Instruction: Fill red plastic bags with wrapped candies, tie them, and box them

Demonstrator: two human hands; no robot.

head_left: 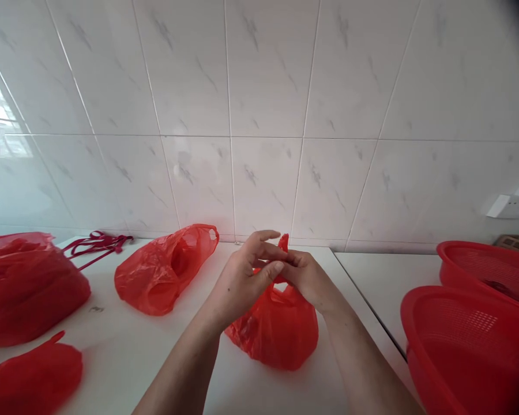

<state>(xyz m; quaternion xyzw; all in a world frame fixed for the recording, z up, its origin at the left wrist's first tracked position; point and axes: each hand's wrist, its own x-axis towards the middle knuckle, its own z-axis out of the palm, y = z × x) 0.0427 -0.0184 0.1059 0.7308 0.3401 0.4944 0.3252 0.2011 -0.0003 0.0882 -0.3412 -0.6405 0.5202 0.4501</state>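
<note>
In front of me on the white table stands a red plastic bag (281,331), bulging with contents I cannot make out. My left hand (251,265) pinches the bag's gathered handles at the top, its thumb and forefinger closed on them and the other fingers partly curled. Close against it, my right hand (300,274) also grips the handles with bent fingers. A twisted red tip of plastic pokes up between the two hands. The fingertips partly hide the handles where they cross.
To the left lie another red plastic bag (155,276), a fuller red bag (26,294), a red bundle (34,374) at the near edge and dark red straps (97,245). Two red plastic baskets (424,300) stand at right, beyond a table seam. A tiled wall (268,115) rises behind.
</note>
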